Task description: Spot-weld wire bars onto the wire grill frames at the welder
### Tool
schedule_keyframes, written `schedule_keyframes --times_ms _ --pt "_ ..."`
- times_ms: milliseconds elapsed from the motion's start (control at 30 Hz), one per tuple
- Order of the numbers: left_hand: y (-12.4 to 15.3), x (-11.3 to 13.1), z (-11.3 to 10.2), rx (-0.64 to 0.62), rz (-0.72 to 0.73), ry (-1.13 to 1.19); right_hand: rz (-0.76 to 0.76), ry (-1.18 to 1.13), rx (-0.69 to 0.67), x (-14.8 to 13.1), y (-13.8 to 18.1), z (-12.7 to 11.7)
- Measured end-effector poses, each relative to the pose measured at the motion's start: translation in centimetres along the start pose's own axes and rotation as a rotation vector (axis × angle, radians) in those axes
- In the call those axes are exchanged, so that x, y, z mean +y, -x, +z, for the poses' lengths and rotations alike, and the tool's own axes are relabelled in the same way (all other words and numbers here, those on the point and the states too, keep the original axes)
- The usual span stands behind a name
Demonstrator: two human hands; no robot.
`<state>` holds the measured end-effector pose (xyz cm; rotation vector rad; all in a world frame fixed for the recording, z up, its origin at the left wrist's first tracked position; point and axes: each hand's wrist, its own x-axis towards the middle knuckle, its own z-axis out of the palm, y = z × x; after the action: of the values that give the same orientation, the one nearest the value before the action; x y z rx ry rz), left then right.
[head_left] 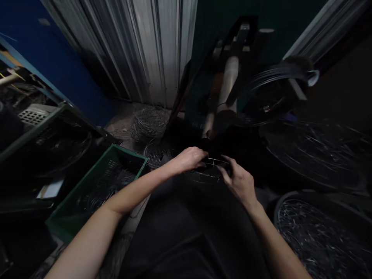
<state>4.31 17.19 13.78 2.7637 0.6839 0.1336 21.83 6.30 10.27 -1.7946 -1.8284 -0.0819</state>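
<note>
My left hand [188, 158] is curled closed on the left side of a small coil of thin wire [207, 175] held in front of my lap. On the coil's right side my right hand [238, 182] pinches the same wire, fingers bent around it. The coil is dark and only partly visible in the dim light. Just beyond the hands stands a dark machine with a pale roller [226, 83].
A green plastic crate [100, 190] holding wire sits at my left. Bundles of tangled wire [149, 123] lie on the floor by a corrugated metal wall [139, 50]. Large wire coils [319, 149] and a round tub of wire [322, 236] are at the right.
</note>
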Motion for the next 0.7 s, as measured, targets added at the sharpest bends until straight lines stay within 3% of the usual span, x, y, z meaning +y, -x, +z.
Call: schedule_keyframes --times_ms 133,433,700 --pt "0.2 -0.2 -0.5 0.042 -0.001 -0.001 -0.017 -0.078 -0.096 0.1 -1.1 -0.6" --pt "-0.6 -1.4 -3.9 0.125 -0.109 0.013 0.068 -0.292 -0.105 0.0 -5.6 -1.1" --pt "-1.8 -2.7 -4.7 0.117 -0.170 0.075 0.178 -0.415 -0.145 0.2 -7.8 -0.9"
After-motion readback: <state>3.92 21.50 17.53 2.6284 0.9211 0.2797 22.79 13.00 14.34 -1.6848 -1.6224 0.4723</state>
